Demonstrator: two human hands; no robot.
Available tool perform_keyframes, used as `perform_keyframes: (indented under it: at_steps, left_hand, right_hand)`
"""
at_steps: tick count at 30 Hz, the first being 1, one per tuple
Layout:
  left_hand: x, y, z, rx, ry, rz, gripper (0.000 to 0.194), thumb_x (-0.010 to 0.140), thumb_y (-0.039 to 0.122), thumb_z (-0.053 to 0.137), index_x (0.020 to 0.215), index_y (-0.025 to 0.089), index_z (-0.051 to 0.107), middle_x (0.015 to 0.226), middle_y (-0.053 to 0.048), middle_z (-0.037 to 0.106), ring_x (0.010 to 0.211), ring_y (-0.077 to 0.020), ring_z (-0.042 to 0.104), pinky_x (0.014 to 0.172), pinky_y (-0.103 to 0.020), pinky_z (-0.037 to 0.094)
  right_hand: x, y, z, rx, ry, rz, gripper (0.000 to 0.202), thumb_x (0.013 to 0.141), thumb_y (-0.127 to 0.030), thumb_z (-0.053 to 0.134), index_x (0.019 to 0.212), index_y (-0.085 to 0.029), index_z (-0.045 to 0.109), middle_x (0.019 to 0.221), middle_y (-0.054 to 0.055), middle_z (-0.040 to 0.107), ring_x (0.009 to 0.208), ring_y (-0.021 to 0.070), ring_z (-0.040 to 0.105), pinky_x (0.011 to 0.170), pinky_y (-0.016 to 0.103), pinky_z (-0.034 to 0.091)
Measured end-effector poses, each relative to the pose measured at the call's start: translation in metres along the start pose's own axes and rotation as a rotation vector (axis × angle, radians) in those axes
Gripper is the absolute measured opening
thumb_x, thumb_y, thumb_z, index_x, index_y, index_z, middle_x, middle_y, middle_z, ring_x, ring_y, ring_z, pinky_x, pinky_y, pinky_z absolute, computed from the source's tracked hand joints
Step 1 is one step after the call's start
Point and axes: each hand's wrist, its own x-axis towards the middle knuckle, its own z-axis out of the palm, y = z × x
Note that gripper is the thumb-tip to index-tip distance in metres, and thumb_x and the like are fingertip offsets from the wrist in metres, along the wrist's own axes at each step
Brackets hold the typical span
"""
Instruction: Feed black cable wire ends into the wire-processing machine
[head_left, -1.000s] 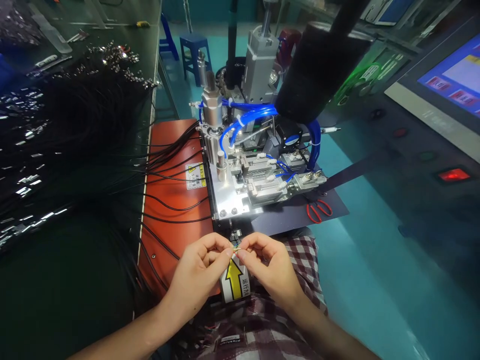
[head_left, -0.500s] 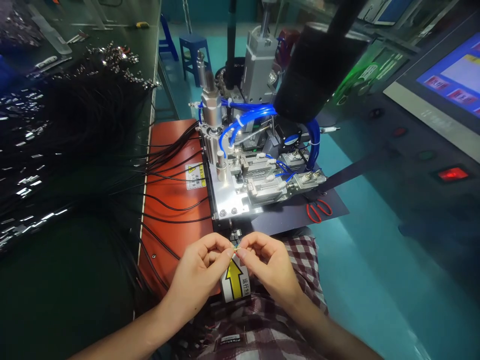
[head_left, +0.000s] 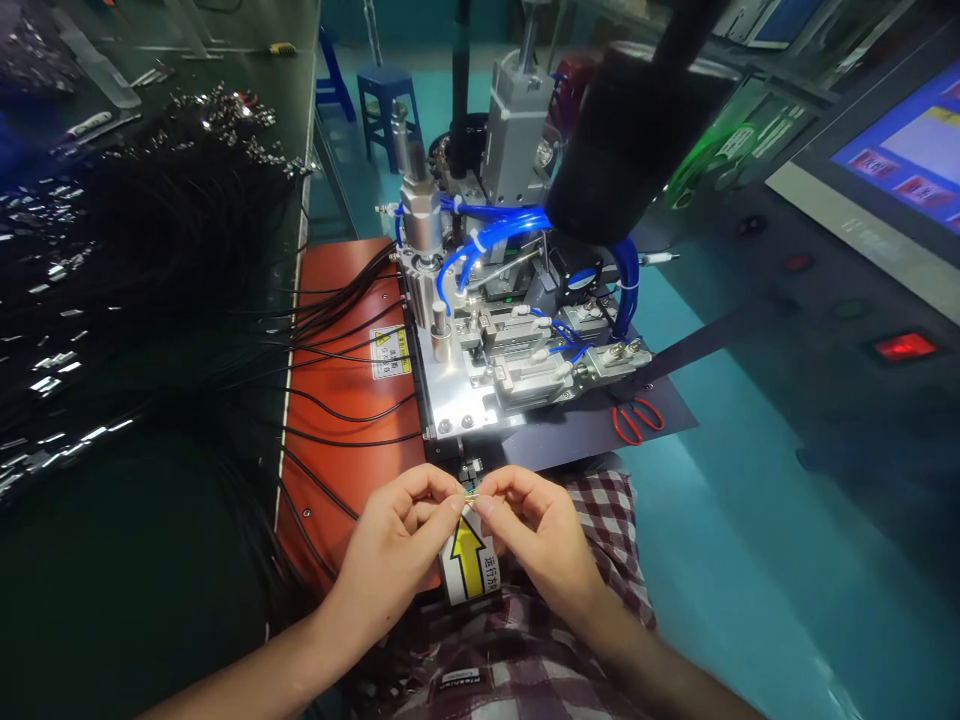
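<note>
My left hand (head_left: 405, 535) and my right hand (head_left: 536, 530) meet fingertip to fingertip at the near end of the machine. Each pinches thumb against forefinger on small thin coloured wires (head_left: 470, 497), which show between the tips; their ends are hidden by the fingers. Just below the hands is a white label with a yellow arrow (head_left: 469, 565). A small metal fixture (head_left: 471, 468) sits right beyond the fingertips, in front of the machine's bright metal plate (head_left: 457, 400).
Black cables (head_left: 352, 396) cross the orange-red board (head_left: 337, 480) from a large dark bundle (head_left: 187, 220) at left. Blue tubes (head_left: 510, 228) arch over the machine. Red-handled scissors (head_left: 637, 422) lie on the grey sheet at right. A screen (head_left: 900, 150) stands at far right.
</note>
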Motion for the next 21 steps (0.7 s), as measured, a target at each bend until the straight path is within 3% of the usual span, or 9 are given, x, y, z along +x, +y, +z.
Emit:
perform_keyframes:
  at_steps: [5, 10, 14, 21]
  left_hand:
    - [-0.0004, -0.0006, -0.001, 0.037, 0.001, 0.026, 0.02, 0.081, 0.035, 0.057, 0.076, 0.016, 0.052, 0.054, 0.006, 0.045, 0.045, -0.0054, 0.035, 0.042, -0.016, 0.027]
    - [0.0001, -0.0023, -0.001, 0.05, -0.016, 0.007, 0.022, 0.082, 0.037, 0.055, 0.077, 0.017, 0.052, 0.047, 0.009, 0.036, 0.04, -0.0048, 0.03, 0.037, -0.015, 0.023]
    - [0.0006, 0.0, 0.0002, 0.063, -0.015, 0.016, 0.021, 0.081, 0.036, 0.057, 0.075, 0.017, 0.052, 0.047, 0.009, 0.036, 0.039, -0.0048, 0.032, 0.036, -0.015, 0.024]
    - [-0.0008, 0.0023, 0.0017, 0.114, 0.0, 0.067, 0.019, 0.079, 0.033, 0.058, 0.074, 0.015, 0.058, 0.056, 0.004, 0.049, 0.043, -0.0062, 0.037, 0.038, -0.017, 0.027]
  right_hand:
    - [0.0012, 0.0021, -0.0018, -0.1, 0.031, -0.073, 0.012, 0.074, -0.027, 0.065, 0.079, -0.015, 0.064, 0.063, 0.0, 0.057, 0.053, 0.0099, 0.044, 0.047, 0.022, 0.037]
    - [-0.0002, 0.0074, -0.0005, -0.199, 0.078, -0.192, 0.008, 0.078, -0.024, 0.063, 0.075, -0.017, 0.065, 0.068, 0.001, 0.062, 0.055, 0.0113, 0.048, 0.051, 0.023, 0.04]
    - [0.0, 0.005, -0.0022, -0.268, 0.061, -0.275, 0.009, 0.081, -0.019, 0.058, 0.072, -0.017, 0.062, 0.069, 0.001, 0.061, 0.062, 0.013, 0.051, 0.058, 0.024, 0.04]
    - [0.0007, 0.0039, -0.0036, -0.114, -0.018, -0.192, 0.013, 0.084, -0.021, 0.055, 0.072, -0.017, 0.056, 0.066, -0.002, 0.051, 0.057, 0.0105, 0.043, 0.054, 0.022, 0.036]
